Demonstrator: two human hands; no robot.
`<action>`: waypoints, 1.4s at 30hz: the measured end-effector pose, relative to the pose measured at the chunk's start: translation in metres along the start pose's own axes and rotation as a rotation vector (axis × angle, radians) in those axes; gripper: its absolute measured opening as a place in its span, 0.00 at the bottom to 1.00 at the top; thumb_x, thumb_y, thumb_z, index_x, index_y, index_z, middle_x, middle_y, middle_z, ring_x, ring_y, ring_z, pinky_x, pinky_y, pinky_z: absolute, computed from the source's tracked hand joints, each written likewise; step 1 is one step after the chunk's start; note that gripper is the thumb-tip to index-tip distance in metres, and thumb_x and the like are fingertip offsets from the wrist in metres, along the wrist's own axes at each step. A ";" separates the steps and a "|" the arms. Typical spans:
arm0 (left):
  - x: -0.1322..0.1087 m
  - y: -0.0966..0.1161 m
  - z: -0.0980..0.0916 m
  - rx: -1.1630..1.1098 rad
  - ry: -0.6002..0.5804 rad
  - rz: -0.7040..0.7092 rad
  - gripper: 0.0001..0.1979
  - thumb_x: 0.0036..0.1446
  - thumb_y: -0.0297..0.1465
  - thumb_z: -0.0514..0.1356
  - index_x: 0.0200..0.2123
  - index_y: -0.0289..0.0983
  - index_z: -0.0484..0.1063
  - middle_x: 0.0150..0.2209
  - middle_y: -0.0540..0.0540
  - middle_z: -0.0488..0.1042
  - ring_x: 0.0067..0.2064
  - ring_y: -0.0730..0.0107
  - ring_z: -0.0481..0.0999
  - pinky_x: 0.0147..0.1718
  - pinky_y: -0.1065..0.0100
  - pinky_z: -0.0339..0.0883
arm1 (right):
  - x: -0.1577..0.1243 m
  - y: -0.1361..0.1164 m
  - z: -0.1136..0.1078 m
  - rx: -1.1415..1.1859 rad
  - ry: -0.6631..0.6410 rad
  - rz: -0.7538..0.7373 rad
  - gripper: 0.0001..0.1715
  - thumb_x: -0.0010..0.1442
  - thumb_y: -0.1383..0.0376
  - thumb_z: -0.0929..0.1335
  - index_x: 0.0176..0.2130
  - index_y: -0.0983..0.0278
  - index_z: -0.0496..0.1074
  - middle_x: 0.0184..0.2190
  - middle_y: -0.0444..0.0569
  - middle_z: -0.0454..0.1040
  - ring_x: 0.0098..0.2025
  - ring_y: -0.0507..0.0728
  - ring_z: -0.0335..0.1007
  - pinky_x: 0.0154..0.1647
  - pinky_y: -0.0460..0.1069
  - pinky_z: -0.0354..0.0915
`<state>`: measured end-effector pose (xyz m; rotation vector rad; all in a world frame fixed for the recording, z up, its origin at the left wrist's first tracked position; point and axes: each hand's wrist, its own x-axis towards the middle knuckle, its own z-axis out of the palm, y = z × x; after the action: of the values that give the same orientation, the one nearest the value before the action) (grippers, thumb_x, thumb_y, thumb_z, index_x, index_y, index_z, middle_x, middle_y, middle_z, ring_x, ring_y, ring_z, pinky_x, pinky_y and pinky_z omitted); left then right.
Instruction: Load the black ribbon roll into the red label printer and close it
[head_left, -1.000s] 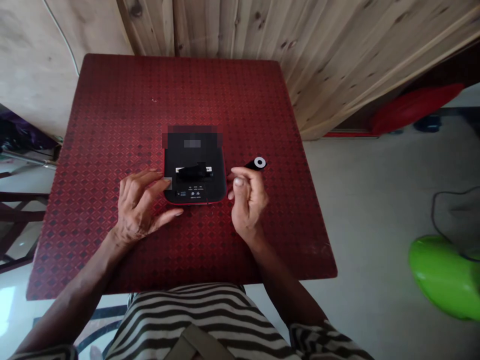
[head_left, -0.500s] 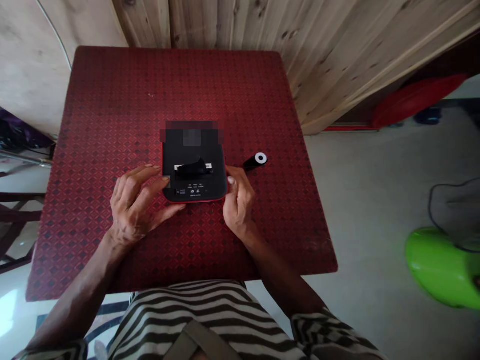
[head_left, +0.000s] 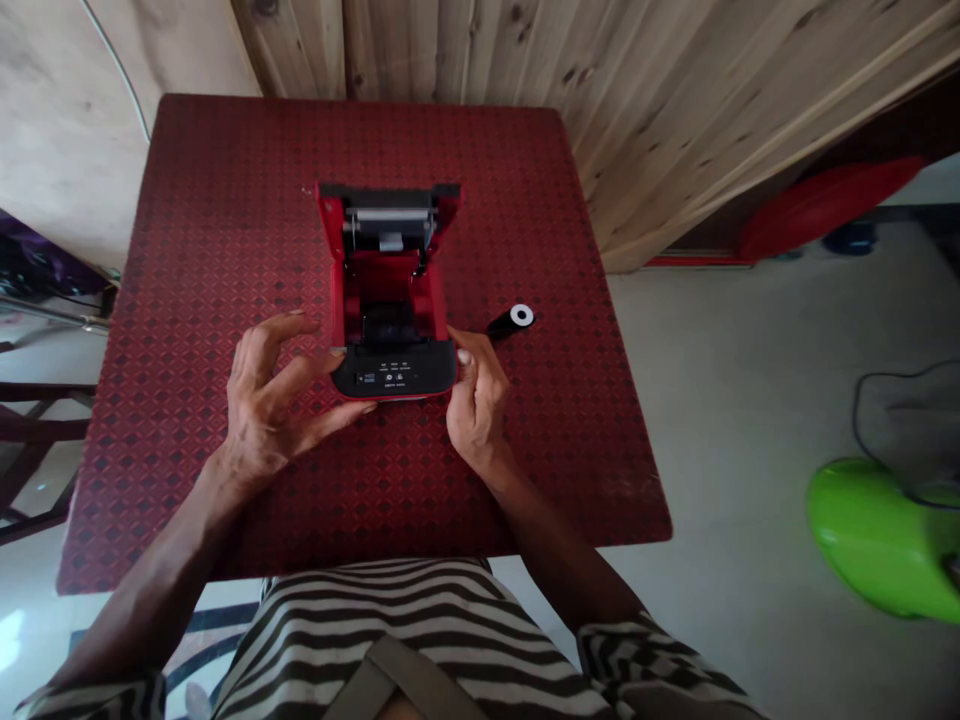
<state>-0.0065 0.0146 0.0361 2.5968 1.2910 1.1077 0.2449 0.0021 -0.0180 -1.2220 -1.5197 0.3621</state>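
- While the lid [head_left: 390, 194] of the compact red-and-black printer [head_left: 416, 377] is standing raised at the back, you are apparently dealing with the opening step, the bay [head_left: 381, 275] lying exposed below it.
- Your left hand [head_left: 262, 405] is resting with its fingers spread fairly wide: the index fingertip is touching the front panel's left corner, the thumb is lying by the front edge, and the other fingers are holding nothing.
- Your right hand [head_left: 478, 395] is resting curled against the printer's right side, thumb near the front corner; whether it is gripping or only bracing, this view is not showing.
- The printer is sitting on the red patterned table [head_left: 525, 200], between your hands; the bay's floor is looking too dark to read.
- Just beyond your right knuckles, a small black roll with a white ringed end [head_left: 521, 316] is lying on the tabletop.
- As a judgement, any reach into the bay would be calling for a steadied printer, one freed hand and a lid staying upright.
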 end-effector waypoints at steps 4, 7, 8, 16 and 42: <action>-0.005 0.002 0.006 -0.053 0.014 -0.013 0.25 0.63 0.45 0.71 0.58 0.44 0.72 0.57 0.42 0.74 0.58 0.55 0.78 0.55 0.51 0.80 | 0.003 -0.003 -0.007 -0.022 -0.027 0.018 0.20 0.80 0.61 0.58 0.56 0.56 0.76 0.49 0.51 0.82 0.50 0.58 0.80 0.53 0.56 0.76; -0.009 0.001 0.010 -0.068 0.038 -0.009 0.28 0.64 0.45 0.71 0.62 0.45 0.68 0.56 0.42 0.75 0.56 0.57 0.79 0.55 0.54 0.80 | 0.019 -0.011 -0.020 -0.127 0.015 0.002 0.17 0.78 0.61 0.62 0.55 0.57 0.77 0.48 0.52 0.83 0.51 0.60 0.81 0.53 0.58 0.77; -0.010 0.001 0.011 -0.064 0.043 -0.004 0.29 0.63 0.45 0.71 0.63 0.45 0.68 0.56 0.42 0.74 0.56 0.57 0.79 0.55 0.55 0.80 | 0.028 -0.016 -0.024 -0.163 0.020 -0.035 0.15 0.77 0.62 0.63 0.54 0.57 0.78 0.47 0.52 0.83 0.50 0.60 0.81 0.53 0.58 0.76; -0.022 -0.001 0.028 -0.079 0.042 -0.019 0.50 0.61 0.49 0.71 0.77 0.41 0.51 0.65 0.33 0.69 0.65 0.46 0.73 0.61 0.46 0.77 | 0.114 -0.047 0.001 -0.523 -0.808 -0.230 0.15 0.72 0.74 0.65 0.50 0.64 0.81 0.50 0.55 0.84 0.55 0.63 0.79 0.61 0.59 0.70; -0.029 -0.004 0.046 -0.211 -0.023 -0.094 0.48 0.67 0.49 0.65 0.79 0.41 0.46 0.67 0.30 0.67 0.70 0.48 0.71 0.64 0.48 0.77 | 0.107 -0.068 -0.051 -0.252 -0.493 -0.143 0.14 0.63 0.68 0.75 0.49 0.58 0.80 0.45 0.47 0.84 0.45 0.59 0.81 0.50 0.56 0.77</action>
<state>0.0073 0.0084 -0.0161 2.3665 1.2052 1.1269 0.2692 0.0432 0.1105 -1.2651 -2.1173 0.4049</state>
